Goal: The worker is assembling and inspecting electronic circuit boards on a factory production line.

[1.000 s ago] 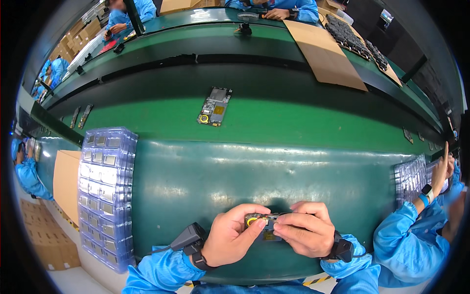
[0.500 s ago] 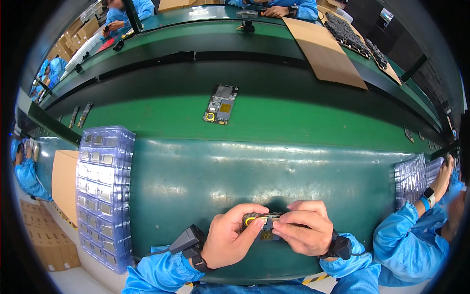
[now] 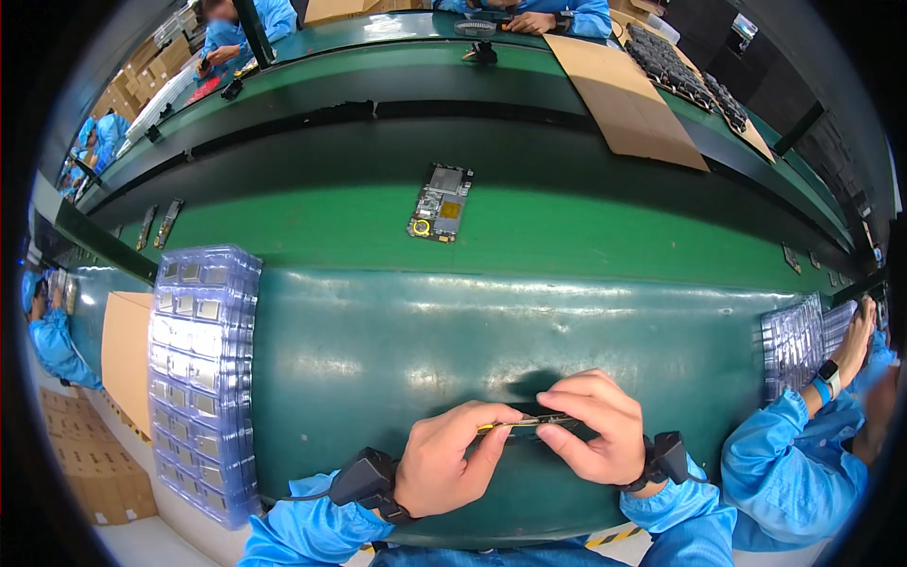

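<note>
A circuit board [image 3: 525,422] is held nearly edge-on above the table, so only its thin side and a yellow ring at the left end show. My left hand [image 3: 453,460] pinches its left end between thumb and index finger. At the other end my right hand [image 3: 600,430] has its thumb below and its fingers above, gripping the board. Straight ahead, a second circuit board [image 3: 440,203] with grey shields and a yellow ring lies on the green conveyor belt [image 3: 321,227].
At left stands a clear plastic tray [image 3: 203,378] with rows of flat metallic pieces, beside a cardboard box [image 3: 128,354]. More clear trays [image 3: 792,345] lie at right, near a co-worker's blue sleeve [image 3: 784,472]. A cardboard sheet [image 3: 628,104] leans over the belt's far side.
Between my hands the board has tipped from showing its face to nearly edge-on. My right fingers have spread along its end. The boards on the belt have shifted slightly right.
</note>
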`<state>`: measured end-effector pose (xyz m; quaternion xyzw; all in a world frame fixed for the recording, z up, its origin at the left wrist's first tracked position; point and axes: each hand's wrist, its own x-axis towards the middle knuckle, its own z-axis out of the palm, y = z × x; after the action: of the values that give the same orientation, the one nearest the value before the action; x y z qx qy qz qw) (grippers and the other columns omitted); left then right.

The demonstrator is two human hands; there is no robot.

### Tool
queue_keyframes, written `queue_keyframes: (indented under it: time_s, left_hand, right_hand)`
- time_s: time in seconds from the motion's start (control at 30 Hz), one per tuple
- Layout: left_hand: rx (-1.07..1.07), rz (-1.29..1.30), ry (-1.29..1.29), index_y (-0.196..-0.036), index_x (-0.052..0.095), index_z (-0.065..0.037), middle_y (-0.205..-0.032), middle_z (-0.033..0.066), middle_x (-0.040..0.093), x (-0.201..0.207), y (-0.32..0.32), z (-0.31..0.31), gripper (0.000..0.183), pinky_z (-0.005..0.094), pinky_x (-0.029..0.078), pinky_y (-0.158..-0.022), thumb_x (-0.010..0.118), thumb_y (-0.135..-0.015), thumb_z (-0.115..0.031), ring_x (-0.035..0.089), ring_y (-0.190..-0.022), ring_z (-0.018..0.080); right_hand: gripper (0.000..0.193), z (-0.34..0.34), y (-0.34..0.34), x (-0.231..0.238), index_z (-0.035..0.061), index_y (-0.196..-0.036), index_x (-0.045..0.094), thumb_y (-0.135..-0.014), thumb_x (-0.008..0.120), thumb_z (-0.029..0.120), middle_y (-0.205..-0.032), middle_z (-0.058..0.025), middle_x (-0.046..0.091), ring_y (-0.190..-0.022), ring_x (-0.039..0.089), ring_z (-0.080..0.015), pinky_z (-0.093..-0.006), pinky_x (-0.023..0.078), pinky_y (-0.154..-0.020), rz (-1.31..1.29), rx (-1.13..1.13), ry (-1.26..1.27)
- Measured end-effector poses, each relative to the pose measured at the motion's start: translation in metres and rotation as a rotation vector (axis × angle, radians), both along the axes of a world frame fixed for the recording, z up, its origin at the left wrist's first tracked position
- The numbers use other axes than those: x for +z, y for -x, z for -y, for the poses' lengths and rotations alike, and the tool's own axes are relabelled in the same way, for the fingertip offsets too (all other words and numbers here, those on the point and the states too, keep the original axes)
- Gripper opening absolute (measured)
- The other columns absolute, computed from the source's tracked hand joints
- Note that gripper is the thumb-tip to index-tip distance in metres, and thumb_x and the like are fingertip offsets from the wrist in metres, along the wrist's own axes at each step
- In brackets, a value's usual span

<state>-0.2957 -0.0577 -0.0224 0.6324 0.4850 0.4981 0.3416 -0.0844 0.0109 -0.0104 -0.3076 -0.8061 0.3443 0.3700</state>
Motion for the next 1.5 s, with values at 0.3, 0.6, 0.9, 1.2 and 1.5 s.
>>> queue_keyframes:
  time_s: [0.3,0.6,0.9,1.2,1.5]
  left_hand:
    - [0.002,-0.042,0.071,-0.11,0.066,-0.002,-0.097,0.0137,0.075,0.0,-0.002,0.0,0.019,0.0307,0.059,-0.072,0.068,-0.092,0.003,0.075,-0.081,0.0232]
    - [-0.019,-0.041,0.172,-0.115,0.064,0.0,-0.094,0.0107,0.073,0.007,0.0,0.0,0.02,0.0289,0.057,-0.072,0.065,-0.096,0.002,0.072,-0.08,0.0169]
    - [-0.142,0.482,0.606,-0.135,0.053,0.003,-0.11,0.0059,0.065,-0.028,0.004,-0.015,0.033,0.0243,0.051,-0.087,0.058,-0.102,0.001,0.061,-0.1,0.0081]
    - [-0.23,0.045,0.468,-0.123,0.061,-0.004,-0.09,0.0077,0.071,-0.002,0.008,-0.012,0.028,0.0294,0.053,-0.072,0.065,-0.096,-0.002,0.067,-0.08,0.013]
    - [-0.405,-0.072,0.423,-0.125,0.062,-0.006,-0.092,0.0123,0.072,-0.012,0.02,-0.024,0.031,0.0342,0.054,-0.072,0.068,-0.096,-0.011,0.069,-0.079,0.0221]
  right_hand:
    - [0.016,0.0,0.001,-0.015,-0.0004,-0.1,0.074,-0.085,0.078,0.002,-0.088,-0.011,0.073,-0.073,0.064,-0.023,-0.033,0.05,-0.065,0.01,0.085,0.114]
    - [0.017,0.009,0.001,-0.01,0.0012,-0.098,0.072,-0.083,0.08,0.004,-0.08,-0.0093,0.067,-0.067,0.063,-0.0251,-0.0352,0.05,-0.06,0.003,0.043,0.015]
    - [0.028,-0.01,-0.007,-0.026,0.001,-0.115,0.071,-0.091,0.077,0.014,-0.088,-0.0094,0.075,-0.072,0.071,-0.012,-0.0283,0.055,-0.062,0.066,0.11,0.603]
    - [0.014,-0.01,-0.012,-0.029,-0.0003,-0.102,0.07,-0.092,0.077,0.005,-0.093,-0.0046,0.075,-0.084,0.067,-0.0051,-0.0225,0.054,-0.071,0.006,0.213,0.843]
    - [0.014,-0.017,-0.013,-0.028,0.0022,-0.096,0.072,-0.095,0.075,0.016,-0.075,0.0002,0.07,-0.067,0.062,-0.0051,-0.0247,0.05,-0.059,0.171,0.402,0.789]
